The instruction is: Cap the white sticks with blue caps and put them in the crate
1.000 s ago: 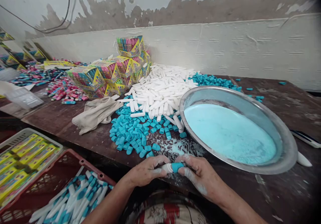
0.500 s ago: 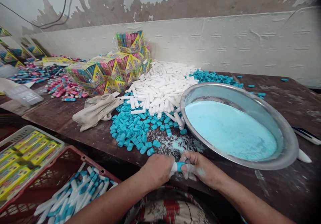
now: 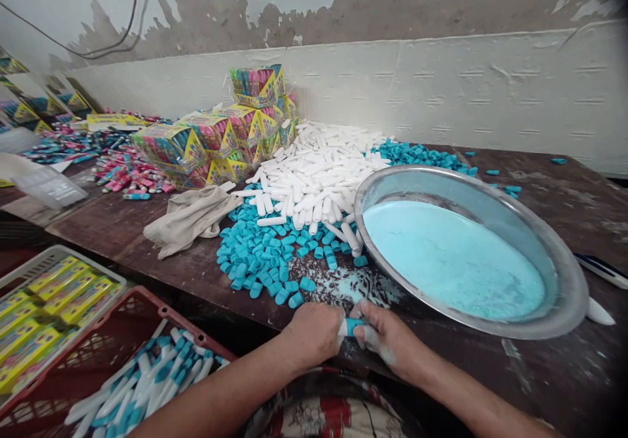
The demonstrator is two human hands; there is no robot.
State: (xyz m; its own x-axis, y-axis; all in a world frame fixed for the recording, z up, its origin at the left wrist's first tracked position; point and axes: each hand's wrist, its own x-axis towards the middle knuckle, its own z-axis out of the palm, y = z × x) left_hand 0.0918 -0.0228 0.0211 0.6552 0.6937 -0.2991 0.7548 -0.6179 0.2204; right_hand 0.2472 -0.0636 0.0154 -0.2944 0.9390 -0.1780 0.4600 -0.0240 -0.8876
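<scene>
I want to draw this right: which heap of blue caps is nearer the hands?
The front heap, between the cloth and the metal basin, is nearer. The back heap lies farther away, toward the wall, beyond the basin.

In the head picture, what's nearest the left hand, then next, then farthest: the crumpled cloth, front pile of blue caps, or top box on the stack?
From the left hand:
1. front pile of blue caps, just ahead, a bit left.
2. crumpled cloth, farther out to the left.
3. top box, at the back, on the stack.
</scene>
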